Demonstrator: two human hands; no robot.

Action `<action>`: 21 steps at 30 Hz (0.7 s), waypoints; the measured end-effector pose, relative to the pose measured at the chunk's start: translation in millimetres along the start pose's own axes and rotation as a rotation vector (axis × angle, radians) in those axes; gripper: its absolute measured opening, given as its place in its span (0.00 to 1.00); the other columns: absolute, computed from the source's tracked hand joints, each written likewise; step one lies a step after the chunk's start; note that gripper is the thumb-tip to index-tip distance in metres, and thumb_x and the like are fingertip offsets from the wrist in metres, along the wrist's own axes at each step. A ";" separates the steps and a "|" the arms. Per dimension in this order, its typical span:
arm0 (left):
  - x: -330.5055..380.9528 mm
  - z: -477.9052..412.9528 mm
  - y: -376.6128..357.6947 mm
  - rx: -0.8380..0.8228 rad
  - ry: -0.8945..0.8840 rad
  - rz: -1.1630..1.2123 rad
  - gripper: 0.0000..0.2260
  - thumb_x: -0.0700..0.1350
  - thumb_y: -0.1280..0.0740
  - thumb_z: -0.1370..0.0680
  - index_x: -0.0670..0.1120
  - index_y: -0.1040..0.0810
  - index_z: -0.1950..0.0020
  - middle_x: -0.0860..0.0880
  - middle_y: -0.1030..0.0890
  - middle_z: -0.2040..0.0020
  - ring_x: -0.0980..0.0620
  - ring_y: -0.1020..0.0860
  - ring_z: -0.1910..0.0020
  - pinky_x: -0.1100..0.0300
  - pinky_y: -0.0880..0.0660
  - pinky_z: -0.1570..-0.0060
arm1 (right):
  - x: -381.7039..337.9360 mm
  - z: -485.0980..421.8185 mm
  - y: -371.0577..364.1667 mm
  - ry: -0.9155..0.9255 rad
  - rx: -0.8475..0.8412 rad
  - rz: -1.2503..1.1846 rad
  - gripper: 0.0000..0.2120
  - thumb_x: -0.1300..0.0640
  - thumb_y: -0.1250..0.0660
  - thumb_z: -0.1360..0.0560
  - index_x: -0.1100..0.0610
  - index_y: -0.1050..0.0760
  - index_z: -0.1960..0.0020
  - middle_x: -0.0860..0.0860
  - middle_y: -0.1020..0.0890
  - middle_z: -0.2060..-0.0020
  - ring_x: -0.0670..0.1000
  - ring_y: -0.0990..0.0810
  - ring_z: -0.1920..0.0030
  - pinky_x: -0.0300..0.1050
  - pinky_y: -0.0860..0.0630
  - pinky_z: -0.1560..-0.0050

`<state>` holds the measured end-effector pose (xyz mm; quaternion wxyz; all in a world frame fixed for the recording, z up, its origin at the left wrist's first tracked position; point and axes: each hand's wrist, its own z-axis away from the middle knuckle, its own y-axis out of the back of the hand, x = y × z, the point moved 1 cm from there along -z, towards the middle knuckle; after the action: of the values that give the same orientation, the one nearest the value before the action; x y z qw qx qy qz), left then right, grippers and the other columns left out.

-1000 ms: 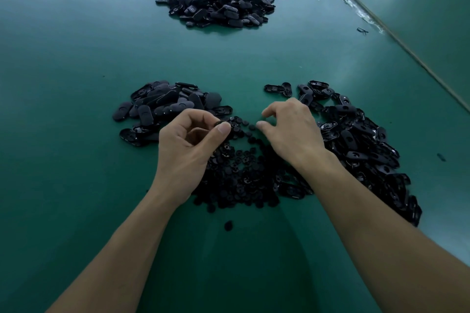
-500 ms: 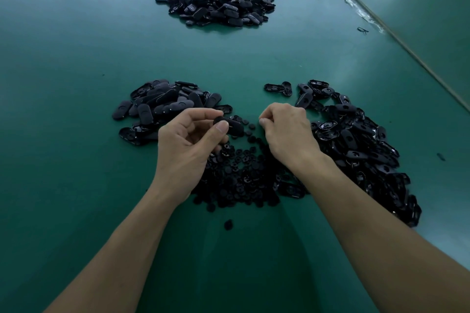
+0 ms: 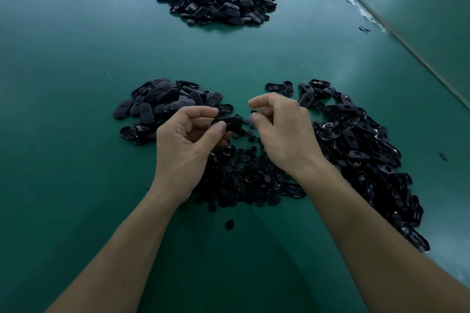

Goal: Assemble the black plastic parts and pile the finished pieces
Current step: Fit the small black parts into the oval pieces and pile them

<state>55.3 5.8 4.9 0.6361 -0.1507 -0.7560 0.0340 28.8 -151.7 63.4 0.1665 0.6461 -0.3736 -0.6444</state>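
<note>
Oval black part [image 3: 227, 122]: I see it held above the table, pinched between the thumb and curled fingers of the left hand [image 3: 188, 142]. Just beside it, the right hand [image 3: 284, 132] pinches a small round piece [image 3: 253, 112], thumb against forefinger. Below both hands: the button heap [image 3: 244, 175]. Flanking it: the left heap [image 3: 165, 107] and the right heap [image 3: 361, 150]. The far pile [image 3: 218, 0] sits well apart on the green table [image 3: 76, 58].
</note>
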 end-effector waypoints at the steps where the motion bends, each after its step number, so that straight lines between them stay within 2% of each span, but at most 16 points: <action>1: -0.1 -0.6 -0.2 0.002 0.000 -0.008 0.08 0.36 0.28 0.23 0.46 0.19 0.48 0.49 0.15 0.59 0.47 0.14 0.59 0.62 0.20 0.57 | -1.5 2.1 1.3 0.005 -0.006 -0.020 0.09 0.62 0.33 0.20 0.56 0.19 0.42 0.43 0.19 0.57 0.38 0.21 0.56 0.22 0.28 0.53; 6: -0.1 -0.5 -1.2 0.007 0.006 -0.019 0.09 0.34 0.29 0.23 0.48 0.17 0.50 0.48 0.14 0.58 0.48 0.14 0.58 0.62 0.20 0.56 | -7.6 16.5 -3.9 0.024 0.046 -0.152 0.06 0.62 0.29 0.23 0.52 0.17 0.52 0.41 0.17 0.62 0.37 0.18 0.59 0.28 0.25 0.55; 12: 3.2 1.5 -1.6 -0.009 0.027 -0.024 0.08 0.32 0.28 0.24 0.44 0.18 0.51 0.45 0.14 0.58 0.46 0.14 0.57 0.61 0.19 0.55 | -9.8 25.4 -11.0 0.042 0.132 -0.127 0.06 0.60 0.28 0.23 0.52 0.15 0.48 0.47 0.16 0.57 0.41 0.18 0.57 0.33 0.23 0.52; 16: 6.6 2.5 -3.1 -0.029 0.039 -0.022 0.07 0.32 0.28 0.25 0.43 0.18 0.51 0.45 0.14 0.58 0.48 0.14 0.60 0.62 0.20 0.57 | -14.4 24.6 -11.7 0.087 0.097 -0.036 0.10 0.61 0.32 0.21 0.53 0.16 0.44 0.48 0.16 0.53 0.42 0.20 0.54 0.27 0.27 0.50; 18: 7.5 2.7 -3.3 -0.035 0.040 -0.023 0.08 0.32 0.28 0.25 0.44 0.17 0.51 0.46 0.14 0.58 0.50 0.14 0.61 0.63 0.20 0.58 | -16.9 24.2 -12.3 0.095 0.076 -0.031 0.09 0.62 0.33 0.21 0.54 0.17 0.44 0.47 0.17 0.56 0.38 0.21 0.56 0.23 0.30 0.56; 21: 7.2 2.4 -3.0 -0.047 0.023 -0.051 0.09 0.33 0.28 0.25 0.46 0.16 0.52 0.48 0.13 0.59 0.52 0.15 0.62 0.63 0.20 0.58 | -17.7 23.8 -11.4 0.094 0.031 -0.059 0.07 0.63 0.33 0.21 0.54 0.19 0.49 0.42 0.19 0.61 0.33 0.22 0.58 0.23 0.30 0.60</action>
<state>51.3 5.2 12.0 0.6417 -0.1465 -0.7528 -0.0020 11.0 -125.5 65.2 0.1547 0.6890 -0.3562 -0.6120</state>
